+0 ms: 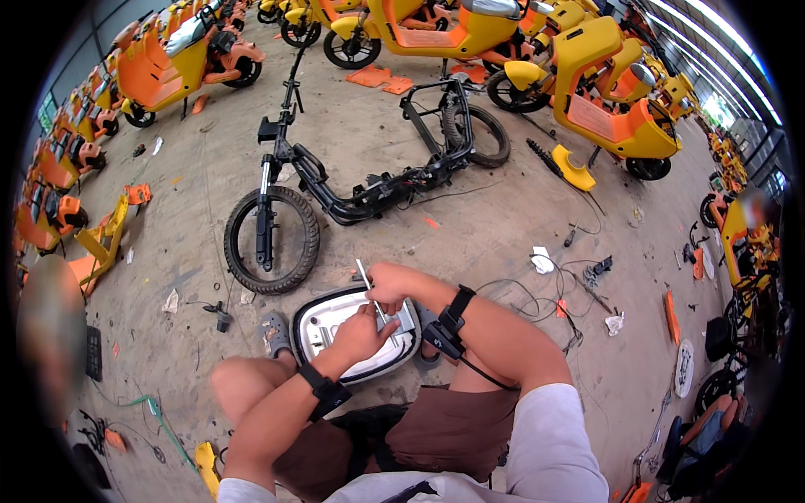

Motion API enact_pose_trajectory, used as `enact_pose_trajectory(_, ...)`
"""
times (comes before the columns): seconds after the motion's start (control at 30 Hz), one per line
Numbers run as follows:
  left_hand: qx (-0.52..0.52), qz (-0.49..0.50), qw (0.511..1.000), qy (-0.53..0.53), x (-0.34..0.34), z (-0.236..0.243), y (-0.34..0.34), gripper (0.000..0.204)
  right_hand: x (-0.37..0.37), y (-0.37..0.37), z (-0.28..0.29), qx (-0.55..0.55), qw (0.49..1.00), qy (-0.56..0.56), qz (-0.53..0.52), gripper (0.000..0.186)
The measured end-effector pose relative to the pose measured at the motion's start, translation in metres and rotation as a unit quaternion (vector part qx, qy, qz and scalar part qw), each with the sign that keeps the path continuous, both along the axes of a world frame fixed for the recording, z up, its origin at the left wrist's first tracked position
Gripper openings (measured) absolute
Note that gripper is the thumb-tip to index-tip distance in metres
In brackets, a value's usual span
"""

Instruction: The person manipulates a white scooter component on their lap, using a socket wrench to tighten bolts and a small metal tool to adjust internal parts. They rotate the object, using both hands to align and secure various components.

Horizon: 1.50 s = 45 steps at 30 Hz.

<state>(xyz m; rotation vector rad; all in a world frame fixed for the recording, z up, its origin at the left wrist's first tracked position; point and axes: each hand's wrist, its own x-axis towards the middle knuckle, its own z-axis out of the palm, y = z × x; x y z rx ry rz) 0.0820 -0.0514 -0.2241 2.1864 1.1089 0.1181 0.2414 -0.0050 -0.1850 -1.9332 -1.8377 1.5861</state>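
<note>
Between my feet rests a white oval housing with a dark rim (324, 323); a silver metal piece (402, 329) lies over its right part. My right hand (387, 283) is closed on a thin white bar (362, 272) that slants down over the housing. My left hand (359, 334) is just below it, fingers curled at the bar's lower part and thumb by the silver piece; what exactly it grips is hidden.
A stripped black scooter frame (352, 201) stands ahead, amid rows of yellow-orange scooters (604, 117). Cables (570, 331), an orange panel (671, 318), yellow body parts (574, 168) and scraps lie on the concrete floor (176, 251). A blurred shape is at far left.
</note>
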Motion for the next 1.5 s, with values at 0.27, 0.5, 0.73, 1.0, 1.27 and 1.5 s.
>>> enact_pose_trajectory(0.27, 0.088, -0.006, 0.996, -0.024, -0.012, -0.012, 0.020, 0.041, 0.010, 0.000, 0.023, 0.129, 0.965, -0.229, 0.004, 0.036)
enact_pose_trajectory(0.5, 0.091, -0.058, 0.994, -0.009, -0.001, -0.005, 0.011, 0.050, 0.027, -0.007, 0.006, 0.352, 0.913, -0.186, 0.091, 0.022)
enact_pose_trajectory(0.73, 0.067, -0.087, 0.992, 0.055, -0.002, 0.010, 0.014, 0.036, 0.012, -0.002, 0.020, 0.210, 0.909, -0.282, 0.223, 0.036)
enact_pose_trajectory(1.0, 0.060, -0.129, 0.989, 0.048, -0.004, 0.002, 0.008, 0.041, 0.008, -0.012, 0.029, 0.206, 0.907, -0.250, 0.267, 0.055)
enact_pose_trajectory(1.27, 0.048, -0.082, 0.995, -0.020, -0.011, 0.006, 0.016, 0.030, 0.005, -0.014, -0.006, 0.264, 0.896, -0.230, 0.274, 0.049)
enact_pose_trajectory(1.5, 0.181, -0.080, 0.978, -0.060, -0.012, 0.011, 0.024, 0.027, -0.006, -0.002, -0.018, 0.227, 0.910, -0.262, 0.227, 0.029)
